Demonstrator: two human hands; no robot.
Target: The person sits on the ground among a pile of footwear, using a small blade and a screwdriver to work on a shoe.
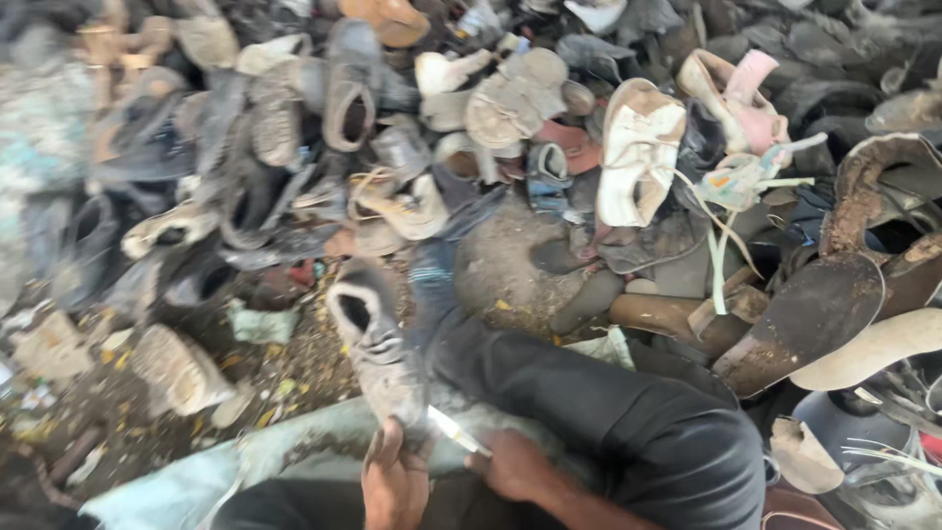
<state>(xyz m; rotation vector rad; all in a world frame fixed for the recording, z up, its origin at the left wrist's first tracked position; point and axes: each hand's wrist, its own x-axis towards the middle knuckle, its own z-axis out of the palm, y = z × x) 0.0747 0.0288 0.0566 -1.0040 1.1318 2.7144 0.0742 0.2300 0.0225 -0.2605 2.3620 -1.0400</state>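
A very big heap of old shoes point(510, 128) fills the top and both sides of the view. They are dirty and mixed up, with sandals, sneakers and loose soles all on top of each other. On the right lie 2 big flat soles, a brown sole point(800, 324) and a pale sole point(868, 348) just beside it. Near the middle top is a white sandal point(638, 147), and a pink sandal point(741, 103) sits to its right.

The person's leg in dark trousers point(628, 412) stretches across the bottom right. A pale blue sheet point(177, 491) lies at the bottom left on the dirty ground point(294, 363).

A grey sneaker point(378, 353) stands in front of the person, toe end down by the hands, open top pointing up to the heap.

The left hand point(394, 481) is closed around the low end of the grey sneaker and holds it. The right hand point(515, 466) is closed around the handle of a knife point(456, 430). The shiny blade points up and left, and its tip touches the sneaker.
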